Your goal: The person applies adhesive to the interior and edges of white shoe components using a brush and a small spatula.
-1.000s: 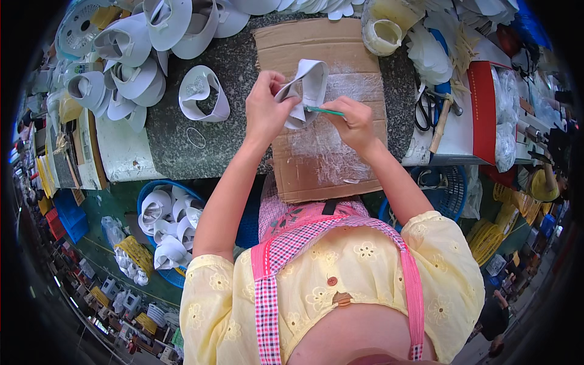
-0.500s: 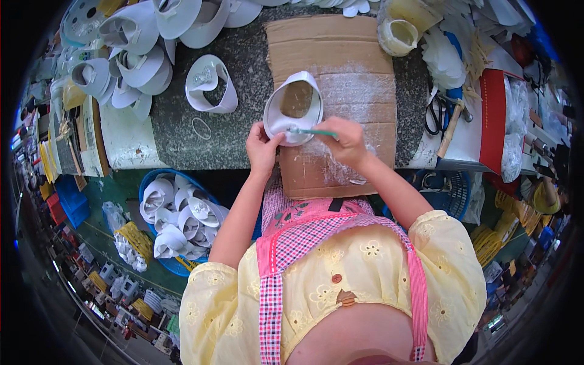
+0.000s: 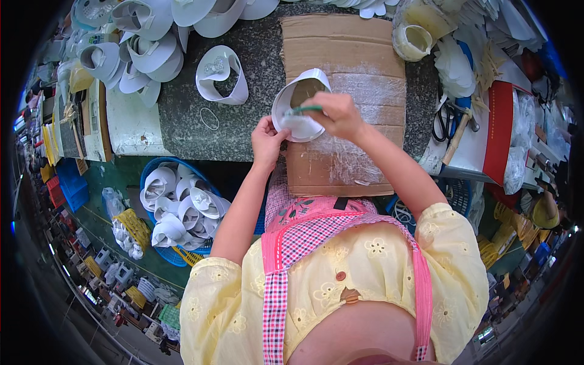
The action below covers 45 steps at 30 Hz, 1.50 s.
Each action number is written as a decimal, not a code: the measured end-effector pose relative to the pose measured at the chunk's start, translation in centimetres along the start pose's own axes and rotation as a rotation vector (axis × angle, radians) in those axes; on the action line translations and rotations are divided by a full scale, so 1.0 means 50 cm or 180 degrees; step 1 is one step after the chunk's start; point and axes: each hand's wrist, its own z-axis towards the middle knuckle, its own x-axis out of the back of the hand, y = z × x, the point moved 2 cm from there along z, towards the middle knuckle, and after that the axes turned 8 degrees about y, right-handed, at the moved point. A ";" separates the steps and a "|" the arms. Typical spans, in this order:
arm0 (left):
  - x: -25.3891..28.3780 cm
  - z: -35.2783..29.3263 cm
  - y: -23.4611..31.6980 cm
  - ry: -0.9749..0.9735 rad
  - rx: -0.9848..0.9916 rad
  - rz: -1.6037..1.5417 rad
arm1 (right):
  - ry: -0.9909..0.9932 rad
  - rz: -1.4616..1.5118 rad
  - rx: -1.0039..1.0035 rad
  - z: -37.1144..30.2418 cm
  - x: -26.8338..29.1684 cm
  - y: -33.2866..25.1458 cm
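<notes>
A white ring-shaped piece with a broad flap, like a visor (image 3: 304, 130), rests over a cardboard sheet (image 3: 337, 45) marked with white smears. My left hand (image 3: 267, 143) pinches the lower left rim of this piece between thumb and fingers. In my right hand (image 3: 342, 115) is a small brush with a green handle (image 3: 311, 108). Its tip is over the inner face of the piece, blurred, so I cannot tell whether it touches. Left of the cardboard, another white piece (image 3: 234, 94) stands on the dark speckled tabletop (image 3: 182, 131), with clear, shiny material on it.
Similar white pieces (image 3: 152, 58) are piled at the back left, and more fill a blue basket (image 3: 146, 179) below the table. A coated pot (image 3: 417, 42) stands at the back right. Scissors (image 3: 443, 126) and a hammer (image 3: 456, 140) lie right of the cardboard.
My right hand has moved up and left with the brush, now partly covering the ring's opening. My left hand keeps its pinch on the rim. The whole view has shifted slightly.
</notes>
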 end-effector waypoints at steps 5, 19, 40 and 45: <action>0.005 0.004 0.002 0.0088 0.0121 0.0059 | 0.0664 -0.0956 0.0316 0.021 0.005 0.018; -0.105 0.010 0.210 -0.0375 -0.0336 0.0353 | 0.0833 -0.1156 0.0420 0.003 0.045 0.011; 0.806 0.269 0.274 0.3460 -0.2985 0.4426 | 0.2412 0.2582 -0.2508 0.017 0.021 -0.001; 0.855 0.312 0.126 0.2852 -0.1556 0.3885 | 0.2362 0.2346 -0.2611 0.055 -0.038 -0.011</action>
